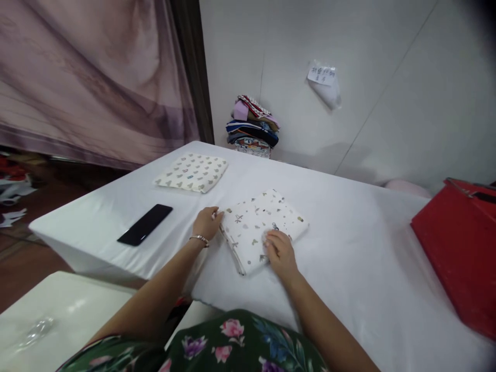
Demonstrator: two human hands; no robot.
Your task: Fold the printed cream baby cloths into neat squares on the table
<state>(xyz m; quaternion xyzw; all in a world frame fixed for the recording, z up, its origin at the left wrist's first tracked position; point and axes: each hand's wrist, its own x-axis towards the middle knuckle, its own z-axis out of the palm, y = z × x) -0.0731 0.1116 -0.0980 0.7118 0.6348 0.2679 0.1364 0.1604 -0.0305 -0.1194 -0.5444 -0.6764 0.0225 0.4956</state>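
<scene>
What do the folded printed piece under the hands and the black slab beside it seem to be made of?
The folded piece: probably thin cloth, perhaps cotton, matte, white with small prints; its soft layered edges show at the near corner. The black slab: likely a phone, glass-fronted and smooth, though little reflection shows.

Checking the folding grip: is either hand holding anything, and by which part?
Left hand touches the cloth at its left corner; a pinch cannot be told. Right hand rests on its near edge, gripping nothing.
</scene>
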